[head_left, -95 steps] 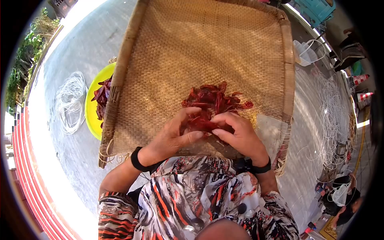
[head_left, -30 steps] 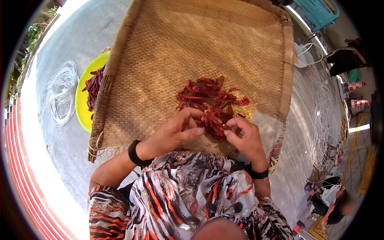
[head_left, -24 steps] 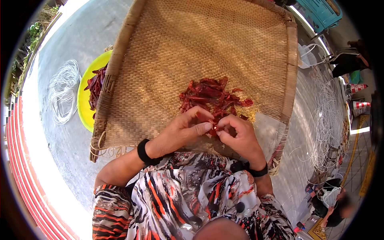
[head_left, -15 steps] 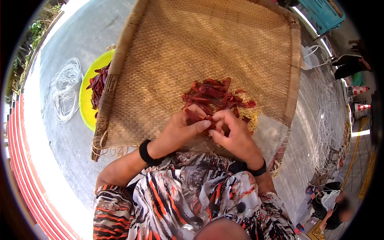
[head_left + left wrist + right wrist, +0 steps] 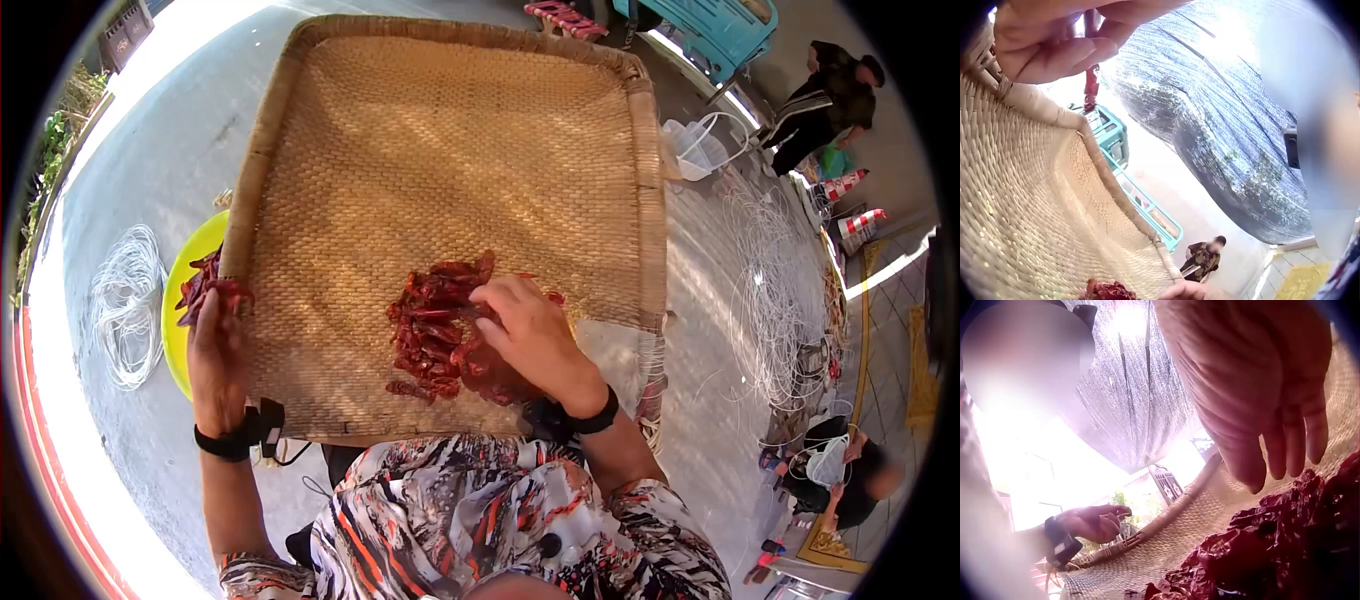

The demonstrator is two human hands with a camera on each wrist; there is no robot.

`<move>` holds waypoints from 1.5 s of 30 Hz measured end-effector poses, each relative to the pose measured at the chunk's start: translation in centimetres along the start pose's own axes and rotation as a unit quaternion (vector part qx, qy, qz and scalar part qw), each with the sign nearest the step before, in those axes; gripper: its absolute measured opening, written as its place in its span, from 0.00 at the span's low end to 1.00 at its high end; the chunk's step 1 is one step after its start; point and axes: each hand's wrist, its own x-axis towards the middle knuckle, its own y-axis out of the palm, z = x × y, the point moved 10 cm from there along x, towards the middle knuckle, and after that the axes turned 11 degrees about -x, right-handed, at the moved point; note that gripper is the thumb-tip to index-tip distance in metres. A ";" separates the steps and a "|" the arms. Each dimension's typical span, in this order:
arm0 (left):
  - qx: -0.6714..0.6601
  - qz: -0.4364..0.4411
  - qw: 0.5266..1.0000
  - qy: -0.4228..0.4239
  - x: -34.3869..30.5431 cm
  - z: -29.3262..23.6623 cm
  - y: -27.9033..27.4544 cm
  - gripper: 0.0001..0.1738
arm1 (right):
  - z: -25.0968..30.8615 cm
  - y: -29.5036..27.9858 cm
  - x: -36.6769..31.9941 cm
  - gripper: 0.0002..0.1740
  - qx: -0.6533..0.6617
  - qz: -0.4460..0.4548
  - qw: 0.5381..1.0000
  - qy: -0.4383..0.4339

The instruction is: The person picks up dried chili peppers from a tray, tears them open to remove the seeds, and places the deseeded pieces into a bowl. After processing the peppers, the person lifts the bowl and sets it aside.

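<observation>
The left hand (image 5: 218, 365) is at the woven tray's left rim, beside the yellow-green dish (image 5: 180, 345) of dried red peppers. In the left wrist view its fingers and thumb pinch a dark red dried pepper (image 5: 1091, 87). Over the near part of the woven tray (image 5: 430, 150), the right hand (image 5: 540, 345) hangs above the right side of a pile of dried red peppers (image 5: 430, 335). Its fingers (image 5: 1294, 440) point down, extended and holding nothing visible, in the right wrist view, with the pile (image 5: 1229, 556) below them.
A coil of white cord (image 5: 128, 305) lies on the ground left of the dish, and loose white strands (image 5: 775, 300) spread to the tray's right. Beyond stand a clear plastic container (image 5: 695, 150), a teal frame (image 5: 715, 35), striped cones (image 5: 845, 187) and a person (image 5: 825, 100).
From the pile, where both hands were fingering a red pepper, the left hand has moved left to the tray's rim. The right hand remains over the pile, its fingers now extended. The head view has shifted.
</observation>
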 end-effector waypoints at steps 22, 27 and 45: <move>0.323 0.290 0.898 -0.069 -10.6 11.6 14.3 0.23 | 4.0 0.6 0.3 0.15 0.039 -0.059 0.994 -0.085; 0.272 0.284 0.910 -0.131 -9.4 13.1 12.7 0.22 | 4.8 1.3 -0.3 0.14 0.194 -0.028 0.978 -0.066; 0.093 0.227 0.935 -0.256 -8.9 14.3 10.4 0.16 | 2.5 2.5 -1.3 0.20 0.317 0.095 0.943 0.024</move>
